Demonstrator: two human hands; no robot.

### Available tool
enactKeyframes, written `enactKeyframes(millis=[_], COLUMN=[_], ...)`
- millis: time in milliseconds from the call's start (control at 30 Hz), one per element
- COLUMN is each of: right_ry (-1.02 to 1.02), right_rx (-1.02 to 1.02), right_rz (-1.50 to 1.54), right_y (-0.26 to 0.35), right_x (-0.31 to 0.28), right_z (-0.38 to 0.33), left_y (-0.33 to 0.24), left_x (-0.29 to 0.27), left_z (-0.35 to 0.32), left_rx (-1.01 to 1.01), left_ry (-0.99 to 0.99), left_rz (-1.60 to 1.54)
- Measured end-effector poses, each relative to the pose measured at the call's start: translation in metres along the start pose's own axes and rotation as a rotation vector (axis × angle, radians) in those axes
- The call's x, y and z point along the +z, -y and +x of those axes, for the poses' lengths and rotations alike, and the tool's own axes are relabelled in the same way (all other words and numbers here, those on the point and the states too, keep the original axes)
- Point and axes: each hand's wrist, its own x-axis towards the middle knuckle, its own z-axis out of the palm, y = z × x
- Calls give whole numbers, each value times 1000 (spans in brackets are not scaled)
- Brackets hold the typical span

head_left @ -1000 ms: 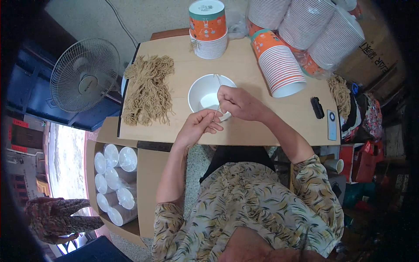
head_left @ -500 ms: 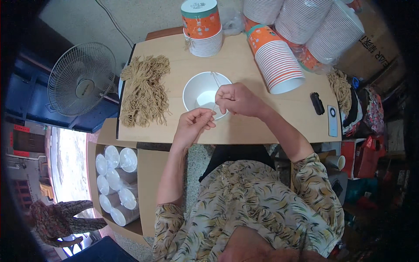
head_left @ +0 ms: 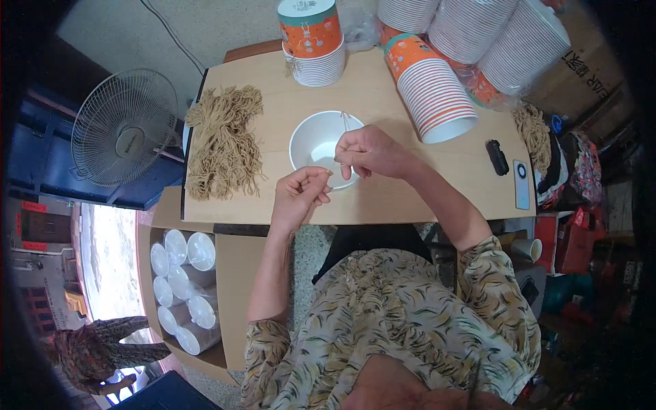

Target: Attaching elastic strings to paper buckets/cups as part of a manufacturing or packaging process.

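Note:
A white paper tub (head_left: 307, 140) stands with its mouth up at the middle of the table. Over its far rim hangs a thin tan cord (head_left: 345, 121), running to the fingers of my right hand (head_left: 372, 152). That hand is closed in a pinch on the cord, above the tub's right side. My left hand (head_left: 301, 195) is at the tub's near edge, thumb and forefinger pressed together; whatever lies between them is too small to make out. At the left of the table lies a heap of tan cords (head_left: 224, 147).
Stacked orange-and-white tubs (head_left: 311, 48) stand at the back; another stack (head_left: 434, 92) lies tilted at right, beside bagged stacks (head_left: 523, 55). A black object (head_left: 497, 158) and a phone-like slab (head_left: 521, 184) lie at the right edge. Left are a fan (head_left: 126, 130), a carton (head_left: 236, 301) and another person (head_left: 96, 355).
My left hand has drawn slightly to the left and away from my right hand. The right hand keeps its pinch on the cord, its fingers shifted a little.

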Motion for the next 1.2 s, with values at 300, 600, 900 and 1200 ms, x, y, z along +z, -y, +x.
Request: enactKeyframes(millis=[300, 600, 900, 1200], right_ry=[0, -23, -60, -75], right_rx=[26, -10, 65, 119], right_rz=[46, 125, 138, 20], right_y=[0, -2, -5, -3], right_x=[1, 11, 24, 31], right_z=[1, 2, 2, 3], left_y=[5, 6, 18, 25], left_x=[5, 14, 30, 29], left_z=[-5, -11, -10, -15], left_rx=[55, 253, 517, 666], left_ry=[-20, -149, -330, -393], left_rz=[0, 180, 201, 385])
